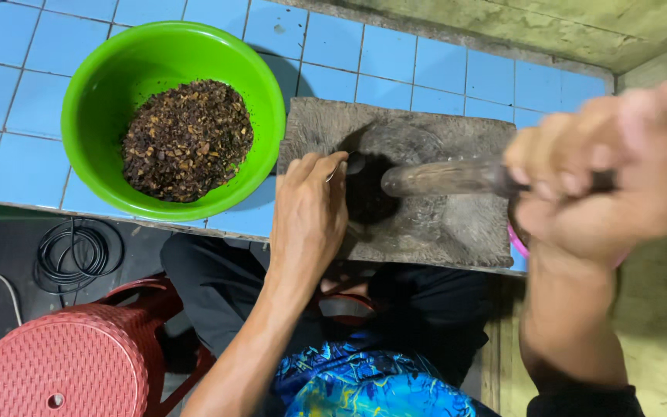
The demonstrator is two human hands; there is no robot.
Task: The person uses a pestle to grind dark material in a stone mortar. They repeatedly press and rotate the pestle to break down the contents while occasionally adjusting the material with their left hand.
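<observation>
A grey rectangular stone mortar block (pixel 457 224) is set at the near edge of a blue-tiled counter (pixel 441 66), with dark crushed matter lying in its round hollow. The block's left rim is gripped by the left hand (pixel 310 212), fingers curled at the hollow's edge. A long grey pestle (pixel 438 177), blurred, is clasped in the closed right hand (pixel 607 166), its tip over the hollow. To the left, a round green plastic basin (pixel 94 85) is filled with brown chopped bits (pixel 187 139). A red woven plastic stool (pixel 71 363) is seen below, near left.
</observation>
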